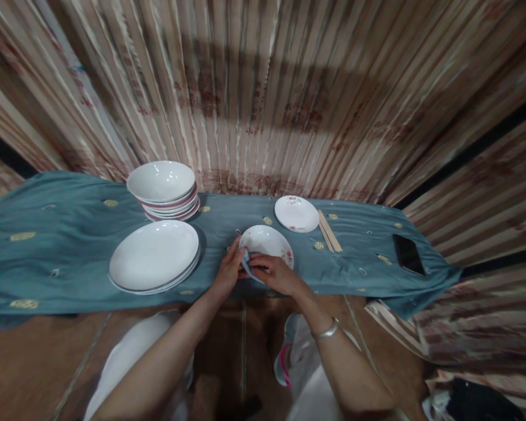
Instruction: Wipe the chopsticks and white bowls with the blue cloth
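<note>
A white plate (267, 241) with small floral marks is near the front edge of the cloth-covered table. My left hand (230, 268) grips its left rim, the thumb on top. In the fingers of my right hand (275, 273) is a folded light blue cloth (248, 266), pressed over the plate's near left rim. Part of the plate's near side is hidden behind the cloth and my right hand. Behind it lies another floral white plate (296, 214), with several pale wooden chopsticks (329, 232) to its right.
Stacked large oval plates (154, 255) stand to my left, and a stack of white bowls (161, 182) rises behind them. A black phone (408, 254) lies at the table's right end. The green tablecloth (74, 234) hangs over the near edge; a striped curtain (245, 105) closes off the back.
</note>
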`<action>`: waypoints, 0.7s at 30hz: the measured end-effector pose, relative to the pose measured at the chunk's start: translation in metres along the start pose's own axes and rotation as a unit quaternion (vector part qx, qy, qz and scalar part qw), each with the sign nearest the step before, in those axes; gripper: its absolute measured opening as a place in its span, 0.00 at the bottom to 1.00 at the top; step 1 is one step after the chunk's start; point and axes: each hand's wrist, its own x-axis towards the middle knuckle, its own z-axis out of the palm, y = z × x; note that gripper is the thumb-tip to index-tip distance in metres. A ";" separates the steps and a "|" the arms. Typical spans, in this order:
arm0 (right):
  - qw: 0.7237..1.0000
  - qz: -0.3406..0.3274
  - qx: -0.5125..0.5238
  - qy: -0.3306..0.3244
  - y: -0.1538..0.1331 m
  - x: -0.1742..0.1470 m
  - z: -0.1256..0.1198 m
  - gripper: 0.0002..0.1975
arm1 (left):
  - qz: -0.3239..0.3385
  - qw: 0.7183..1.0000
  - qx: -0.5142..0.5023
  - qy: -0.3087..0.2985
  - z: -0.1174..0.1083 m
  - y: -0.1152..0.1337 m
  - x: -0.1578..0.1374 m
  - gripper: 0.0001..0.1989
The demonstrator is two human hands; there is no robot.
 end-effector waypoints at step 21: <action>0.959 0.168 0.076 0.217 0.046 -0.035 -0.047 0.10 | 0.124 0.967 0.219 0.035 -0.021 -0.001 0.015 0.23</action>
